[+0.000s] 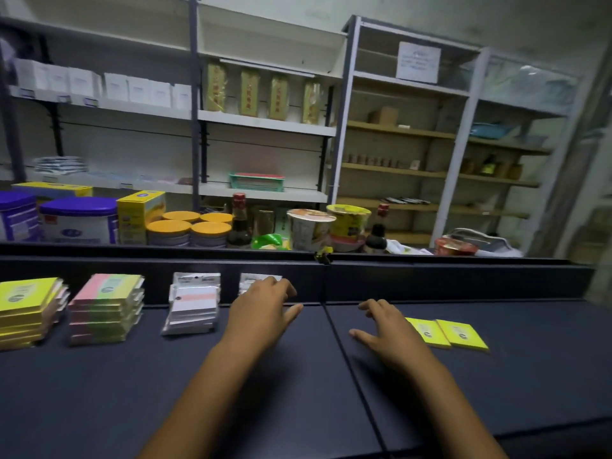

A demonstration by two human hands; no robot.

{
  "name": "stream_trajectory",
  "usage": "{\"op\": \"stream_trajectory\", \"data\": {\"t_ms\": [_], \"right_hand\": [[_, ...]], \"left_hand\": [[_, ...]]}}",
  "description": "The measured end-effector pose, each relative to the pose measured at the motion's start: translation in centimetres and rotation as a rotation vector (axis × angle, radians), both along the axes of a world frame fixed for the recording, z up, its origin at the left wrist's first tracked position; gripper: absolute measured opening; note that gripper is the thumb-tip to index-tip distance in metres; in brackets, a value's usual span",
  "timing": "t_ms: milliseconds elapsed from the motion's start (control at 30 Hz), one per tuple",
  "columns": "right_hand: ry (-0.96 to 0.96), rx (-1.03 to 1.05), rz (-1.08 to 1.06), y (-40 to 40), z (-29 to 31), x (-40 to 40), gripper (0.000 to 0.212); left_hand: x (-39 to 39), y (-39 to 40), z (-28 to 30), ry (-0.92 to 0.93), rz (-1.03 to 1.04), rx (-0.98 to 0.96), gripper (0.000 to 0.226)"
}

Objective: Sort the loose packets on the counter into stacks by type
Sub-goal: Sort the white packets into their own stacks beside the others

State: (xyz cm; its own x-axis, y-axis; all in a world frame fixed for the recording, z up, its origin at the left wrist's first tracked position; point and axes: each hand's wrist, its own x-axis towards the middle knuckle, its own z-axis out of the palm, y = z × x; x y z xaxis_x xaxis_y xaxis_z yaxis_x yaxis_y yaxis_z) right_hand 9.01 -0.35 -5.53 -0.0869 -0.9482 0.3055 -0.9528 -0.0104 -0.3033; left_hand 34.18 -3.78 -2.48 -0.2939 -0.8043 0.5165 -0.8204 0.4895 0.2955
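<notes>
On the dark counter stand a yellow packet stack at far left, a pink-and-green stack beside it, and a white packet stack further right. My left hand lies over a small white packet pile against the back ledge, fingers relaxed, covering most of it. My right hand hovers with spread fingers just left of two loose yellow packets lying flat side by side, and holds nothing.
A raised dark ledge runs along the counter's back. Behind it stand tins with purple and orange lids, sauce bottles and noodle cups. Shelving fills the wall beyond. A seam splits the counter.
</notes>
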Motion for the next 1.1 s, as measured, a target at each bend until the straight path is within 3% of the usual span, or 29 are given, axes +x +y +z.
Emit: {"op": "stream_trajectory", "data": {"t_ms": [267, 567, 1100], "right_hand": [[0.086, -0.020, -0.078, 8.2, 0.3, -11.5, 0.050], [0.060, -0.020, -0.108, 13.4, -0.3, -21.7, 0.054], [-0.089, -0.089, -0.025, 6.5, -2.5, -27.0, 0.042]], "left_hand": [[-11.2, 6.1, -0.1, 0.002, -0.077, -0.016, 0.033], [-21.4, 11.1, -1.2, 0.015, -0.108, -0.012, 0.033], [-26.7, 2.9, -4.3, 0.026, -0.073, 0.094, 0.026]]}}
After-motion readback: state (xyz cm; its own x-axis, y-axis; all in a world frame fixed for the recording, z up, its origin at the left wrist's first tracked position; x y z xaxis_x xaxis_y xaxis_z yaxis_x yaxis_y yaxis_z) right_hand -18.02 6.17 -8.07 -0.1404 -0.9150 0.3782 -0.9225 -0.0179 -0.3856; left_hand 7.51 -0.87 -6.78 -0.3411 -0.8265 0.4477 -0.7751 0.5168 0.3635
